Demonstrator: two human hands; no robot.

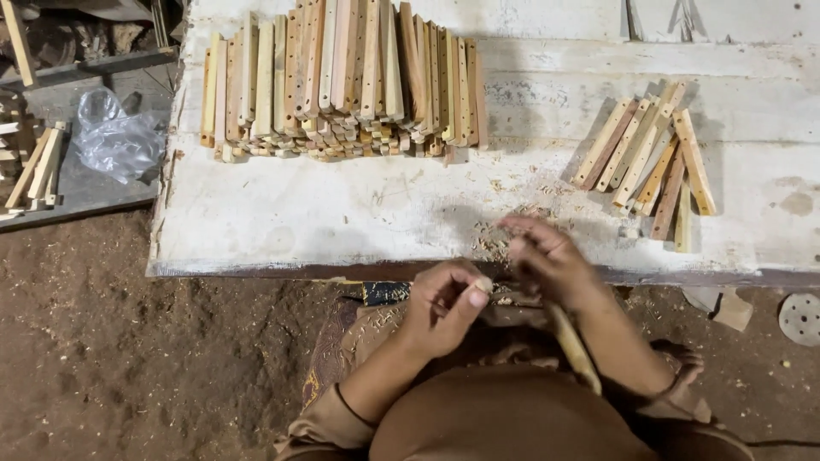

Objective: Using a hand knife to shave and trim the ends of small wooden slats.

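Observation:
My left hand (444, 306) is curled just below the front edge of a low white-washed wooden board (325, 222), fingers pinched around a small pale piece at the thumb tip. My right hand (547, 256), blurred, hovers over the board's edge and grips a long wooden stick or handle (574, 346) that runs down toward my lap. Wood shavings (495, 235) lie on the board right by the hands. A big stack of drilled wooden slats (342, 81) stands at the back left of the board. A smaller fan of slats (649, 158) lies at the right.
Brown dirt floor (111, 341) lies to the left. A crumpled clear plastic bag (115, 137) and a few loose slats (38, 171) rest on a grey slab at far left. A round perforated disc (801, 318) lies on the ground at right.

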